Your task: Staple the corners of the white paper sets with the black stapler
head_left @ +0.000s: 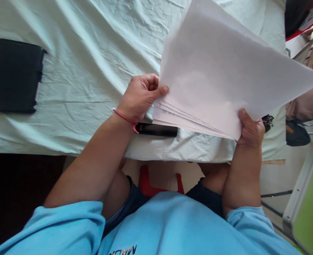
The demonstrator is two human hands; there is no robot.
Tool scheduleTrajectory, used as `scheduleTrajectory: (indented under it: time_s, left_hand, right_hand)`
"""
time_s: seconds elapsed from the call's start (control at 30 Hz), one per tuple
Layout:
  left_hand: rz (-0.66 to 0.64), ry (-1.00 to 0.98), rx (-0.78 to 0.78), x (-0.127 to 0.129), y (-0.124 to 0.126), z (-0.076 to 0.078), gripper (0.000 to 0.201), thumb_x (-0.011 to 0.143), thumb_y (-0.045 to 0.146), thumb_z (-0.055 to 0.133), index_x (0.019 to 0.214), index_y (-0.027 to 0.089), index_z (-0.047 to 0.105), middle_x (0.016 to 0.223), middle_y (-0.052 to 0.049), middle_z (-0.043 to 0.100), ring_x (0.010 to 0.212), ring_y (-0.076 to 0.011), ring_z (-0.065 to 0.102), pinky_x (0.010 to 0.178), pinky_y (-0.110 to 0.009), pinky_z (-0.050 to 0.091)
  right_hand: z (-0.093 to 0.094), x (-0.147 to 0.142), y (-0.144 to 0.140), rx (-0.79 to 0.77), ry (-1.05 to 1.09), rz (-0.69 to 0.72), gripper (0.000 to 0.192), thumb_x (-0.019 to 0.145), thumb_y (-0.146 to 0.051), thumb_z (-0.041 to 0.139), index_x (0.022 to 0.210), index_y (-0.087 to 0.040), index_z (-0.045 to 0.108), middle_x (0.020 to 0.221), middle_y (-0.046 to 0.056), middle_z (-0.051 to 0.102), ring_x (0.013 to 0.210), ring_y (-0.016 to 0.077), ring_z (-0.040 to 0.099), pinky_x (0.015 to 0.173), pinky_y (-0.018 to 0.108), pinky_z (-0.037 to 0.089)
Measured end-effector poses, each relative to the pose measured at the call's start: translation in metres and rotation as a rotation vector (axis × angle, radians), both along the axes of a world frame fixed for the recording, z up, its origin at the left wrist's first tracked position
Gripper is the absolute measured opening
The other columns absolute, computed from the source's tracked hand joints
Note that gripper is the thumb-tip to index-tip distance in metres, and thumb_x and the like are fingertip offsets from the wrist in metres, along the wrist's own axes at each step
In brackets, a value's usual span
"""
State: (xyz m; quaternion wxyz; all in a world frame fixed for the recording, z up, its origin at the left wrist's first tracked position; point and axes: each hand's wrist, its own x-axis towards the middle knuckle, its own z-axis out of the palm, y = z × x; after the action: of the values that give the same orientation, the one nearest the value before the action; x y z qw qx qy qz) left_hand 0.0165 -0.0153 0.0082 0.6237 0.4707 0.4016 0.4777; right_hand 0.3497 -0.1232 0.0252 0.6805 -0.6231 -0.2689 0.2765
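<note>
A fanned stack of white paper sheets (212, 67) is held up between both hands, its upper sheet blank on the side I see. My left hand (143, 92) pinches the sheets' left edge, thumb on top and fingers curled behind. At the lower right corner, my right hand (251, 128) grips the stack with its thumb on top; its other fingers are mostly hidden under the paper. Faint print shows on a lower sheet near my left hand. Just below the paper, a slim black case (157, 130) lies on the cloth, close to my left wrist.
A pale green cloth (92, 53) with wrinkles covers the table. On the left lies a black flat case (13, 76). Dark keys or clips (268, 122) sit beyond my right hand. A green-topped folding table (311, 198) stands at right, and a red stool (148, 184) is beneath me.
</note>
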Motion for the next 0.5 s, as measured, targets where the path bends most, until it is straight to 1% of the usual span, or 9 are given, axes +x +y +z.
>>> scheduleTrajectory:
  time_s: [0.07,0.13,0.23,0.33,0.4,0.5]
  left_hand:
    - [0.034,0.004,0.031,0.000,0.001,-0.003,0.039,0.082,0.042,0.105,0.077,0.022,0.073,0.079,0.003,0.069,0.073,-0.0127,0.059,0.070,-0.029,0.050]
    - [0.049,0.027,0.041,0.001,0.003,-0.007,0.040,0.086,0.042,0.102,0.074,0.023,0.069,0.075,0.003,0.064,0.070,-0.0126,0.055,0.066,-0.030,0.046]
    - [0.046,0.037,0.043,0.002,0.007,-0.011,0.047,0.091,0.052,0.101,0.074,0.025,0.067,0.073,0.003,0.062,0.072,-0.0147,0.054,0.068,-0.032,0.045]
    - [0.039,0.002,0.066,0.003,0.010,-0.013,0.048,0.092,0.063,0.097,0.076,0.026,0.070,0.073,0.002,0.063,0.075,-0.0159,0.054,0.070,-0.034,0.046]
    - [0.039,-0.020,0.081,0.004,0.012,-0.012,0.044,0.090,0.062,0.097,0.078,0.026,0.076,0.076,0.002,0.066,0.076,-0.0154,0.055,0.070,-0.034,0.047]
    - [0.063,-0.029,0.118,0.004,0.014,-0.010,0.038,0.087,0.058,0.100,0.080,0.026,0.080,0.081,0.001,0.072,0.077,-0.0156,0.058,0.074,-0.035,0.049]
  right_hand:
    - [0.001,-0.003,0.000,0.017,0.006,-0.006,0.045,0.063,-0.032,0.108,0.100,-0.020,0.085,0.111,0.002,0.089,0.114,0.0220,0.083,0.121,0.044,0.069]
    - [0.002,-0.005,0.000,0.029,0.019,-0.014,0.045,0.064,-0.030,0.108,0.101,-0.019,0.085,0.108,0.002,0.089,0.109,0.0206,0.083,0.120,0.043,0.069]
    - [0.002,-0.006,0.000,0.044,0.032,-0.020,0.046,0.064,-0.029,0.109,0.101,-0.017,0.085,0.107,0.003,0.090,0.107,0.0205,0.083,0.117,0.041,0.070]
    - [-0.001,-0.005,0.001,0.063,0.019,-0.024,0.047,0.065,-0.029,0.110,0.102,-0.016,0.085,0.108,0.004,0.090,0.108,0.0201,0.083,0.117,0.039,0.069]
    - [-0.005,-0.003,0.002,0.068,-0.007,-0.020,0.046,0.067,-0.031,0.110,0.103,-0.017,0.084,0.112,0.004,0.089,0.114,0.0207,0.083,0.120,0.039,0.068]
    - [-0.008,-0.001,0.004,0.072,-0.051,-0.007,0.045,0.071,-0.038,0.108,0.105,-0.022,0.084,0.117,0.003,0.088,0.125,0.0235,0.083,0.124,0.046,0.067]
